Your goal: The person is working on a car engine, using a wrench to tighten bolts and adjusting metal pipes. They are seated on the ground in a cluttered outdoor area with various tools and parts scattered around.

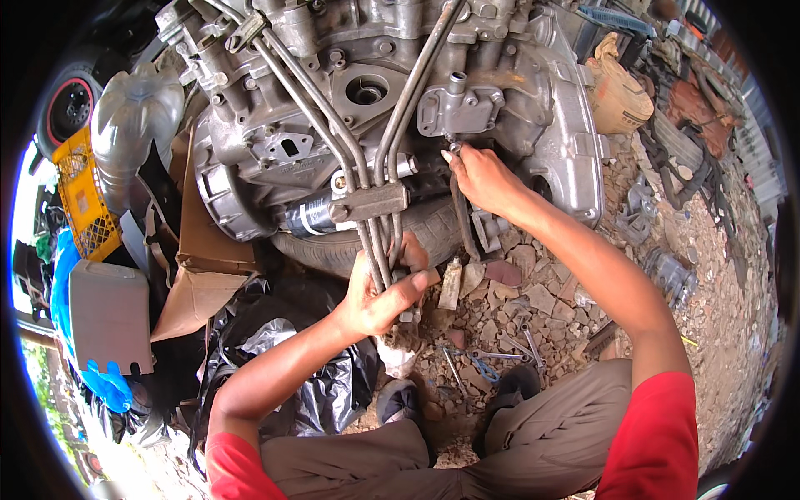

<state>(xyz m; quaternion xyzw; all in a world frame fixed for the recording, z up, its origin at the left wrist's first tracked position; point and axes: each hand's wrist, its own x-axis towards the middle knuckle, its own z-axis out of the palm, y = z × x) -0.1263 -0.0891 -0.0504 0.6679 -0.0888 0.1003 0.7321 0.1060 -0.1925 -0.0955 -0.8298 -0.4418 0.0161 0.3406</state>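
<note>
A large grey metal engine or gearbox casing [567, 125] fills the upper middle of the head view. Several bent metal pipes [327, 125] run down its front, joined by a metal clamp block [371, 202]. My left hand [375, 296] is wrapped round the lower ends of these pipes. Just under a small bolted housing with a short pipe stub [462, 112], my right hand [490, 177] has its fingers pinched together by a small round metal fitting [454, 147]. Whatever those fingertips hold is too hidden to name. Behind the pipes lies a dark cylinder with a white band [312, 215].
A tyre [429, 229] lies under the casing. Spanners [531, 340] rest on the stony ground between my feet. To the left are an open cardboard box [208, 275], black plastic sheeting [333, 367] and a yellow crate [86, 196]. A brown sack [621, 96] stands right of the casing.
</note>
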